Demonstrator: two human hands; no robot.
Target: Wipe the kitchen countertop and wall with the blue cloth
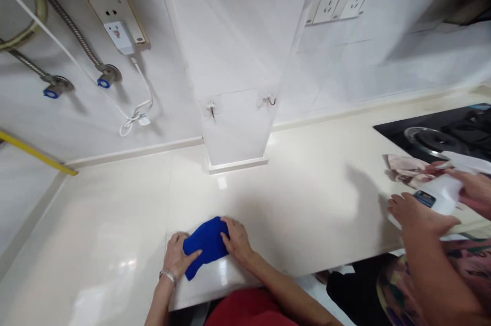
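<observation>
A crumpled blue cloth [207, 246] lies on the cream stone countertop [299, 203] near its front edge. My left hand [176, 257], with a metal bracelet [168, 276] on the wrist, presses and holds the cloth's left side. My right hand [238, 239] grips its upper right edge. Both hands are in contact with the cloth, and part of it is hidden under my fingers.
To the right, a co-worker's hands [422, 213] handle white paper [441, 193] beside a small dark blue object [424, 198] and a patterned cloth [406, 171]. A black gas stove [429, 136] sits beyond them. A tiled pillar [238, 126] juts from the wall.
</observation>
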